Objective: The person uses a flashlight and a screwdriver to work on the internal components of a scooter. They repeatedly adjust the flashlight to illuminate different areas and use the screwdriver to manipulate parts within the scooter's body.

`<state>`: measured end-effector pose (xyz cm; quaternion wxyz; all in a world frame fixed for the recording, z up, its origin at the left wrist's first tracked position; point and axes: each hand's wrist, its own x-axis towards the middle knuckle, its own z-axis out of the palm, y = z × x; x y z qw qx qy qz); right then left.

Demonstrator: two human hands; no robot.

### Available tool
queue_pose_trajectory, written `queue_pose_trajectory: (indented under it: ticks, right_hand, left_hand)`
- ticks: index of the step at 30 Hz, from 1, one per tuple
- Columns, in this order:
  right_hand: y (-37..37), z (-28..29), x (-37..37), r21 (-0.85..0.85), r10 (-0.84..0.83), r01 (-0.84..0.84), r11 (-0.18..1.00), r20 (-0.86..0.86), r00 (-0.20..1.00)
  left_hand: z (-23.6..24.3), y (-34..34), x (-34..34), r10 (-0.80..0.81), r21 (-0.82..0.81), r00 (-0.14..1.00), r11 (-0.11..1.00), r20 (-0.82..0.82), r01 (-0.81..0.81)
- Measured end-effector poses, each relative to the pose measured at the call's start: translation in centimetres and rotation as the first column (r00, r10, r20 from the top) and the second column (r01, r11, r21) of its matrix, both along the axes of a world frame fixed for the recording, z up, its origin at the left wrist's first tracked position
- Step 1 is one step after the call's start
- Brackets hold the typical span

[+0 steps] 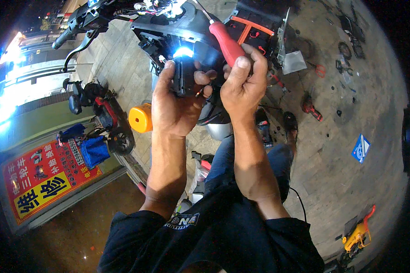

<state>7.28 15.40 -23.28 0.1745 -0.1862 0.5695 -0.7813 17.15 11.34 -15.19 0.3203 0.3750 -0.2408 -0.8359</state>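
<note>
My left hand [173, 111] is closed around a small black rectangular part [183, 78], with the thumb on its left side and the fingertips on its right. A bright glare hides the top of that part. In my right hand [245, 88] is a screwdriver [224, 40] with a red handle, pinched between thumb and fingers. Its metal shaft points up and to the left, away from the black part. Just beyond both hands lies the dark body of an opened scooter [193, 27], with loose wires and an orange-red frame piece [250, 25].
A handlebar with a brake lever [82, 48] juts in at upper left. A yellow stool [141, 118] stands left of my wrist, and a parked red-and-black scooter [105, 111] behind it. On the right floor lie a red-and-black power tool [311, 109] and a blue-white card [361, 148].
</note>
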Motion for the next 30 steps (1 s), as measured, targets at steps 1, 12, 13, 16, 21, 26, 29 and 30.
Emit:
queue_pose_trajectory:
  ticks: [1,12,13,16,21,26,29,30]
  right_hand:
    - [0.04,0.09,-0.03,0.022,0.015,-0.016,1.000,0.045,0.999]
    - [-0.15,0.27,-0.13,0.054,-0.004,0.006,0.999,-0.045,0.999]
    - [-0.17,0.24,-0.11,0.079,0.017,-0.014,0.997,-0.033,0.999]
    - [-0.48,0.17,-0.06,-0.050,-0.138,0.128,0.990,-0.353,0.926]
    - [-0.56,0.14,0.39,-0.078,-0.193,0.177,0.981,-0.347,0.918]
    - [-0.03,0.14,0.04,0.060,-0.040,0.053,0.997,-0.207,0.978]
    - [-0.64,0.49,0.19,-0.068,-0.203,0.193,0.979,-0.428,0.880]
    - [-0.73,0.62,0.25,-0.081,-0.215,0.199,0.977,-0.408,0.887]
  left_hand:
    - [-0.05,0.04,0.00,-0.005,-0.002,1.000,1.000,-0.006,0.005]
    - [0.19,0.36,0.04,0.026,-0.020,0.999,0.999,0.045,-0.025]
    - [0.16,0.34,0.00,0.033,-0.017,0.999,0.999,0.044,-0.032]
    - [0.08,0.24,0.00,0.024,-0.009,1.000,1.000,0.019,-0.024]
    - [0.19,0.15,0.45,0.020,-0.021,1.000,1.000,-0.002,-0.020]
    - [0.03,0.28,0.51,0.014,-0.053,0.999,0.999,0.032,-0.012]
    - [0.16,0.20,0.63,0.043,-0.032,0.999,0.999,0.026,-0.042]
    - [0.28,0.19,0.73,0.055,-0.023,0.998,0.998,0.018,-0.055]
